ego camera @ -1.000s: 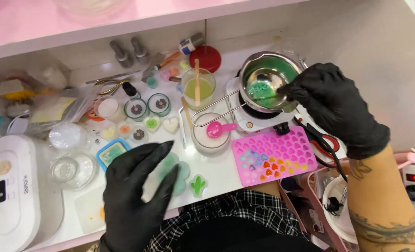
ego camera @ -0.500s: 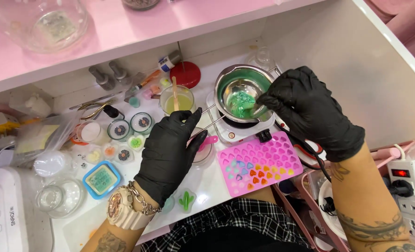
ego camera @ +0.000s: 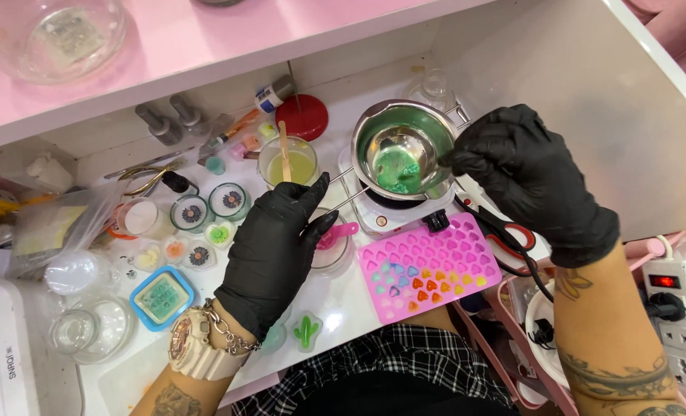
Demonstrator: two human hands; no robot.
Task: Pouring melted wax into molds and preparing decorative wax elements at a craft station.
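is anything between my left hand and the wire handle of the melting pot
Nothing visible does. The left hand hovers right beside the pot's wire handle, fingertips close to it; I cannot tell if they touch. The glass with the pink scoop sits under the hand, below the handle. The right hand is at the melting pot rim.

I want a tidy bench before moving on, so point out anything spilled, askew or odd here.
The scissors lie partly under the right hand, their red handles over a black cord beside the small hot plate. An orange stain marks the white mat at the near left edge. The melting pot sits level, with no spill visible around it.
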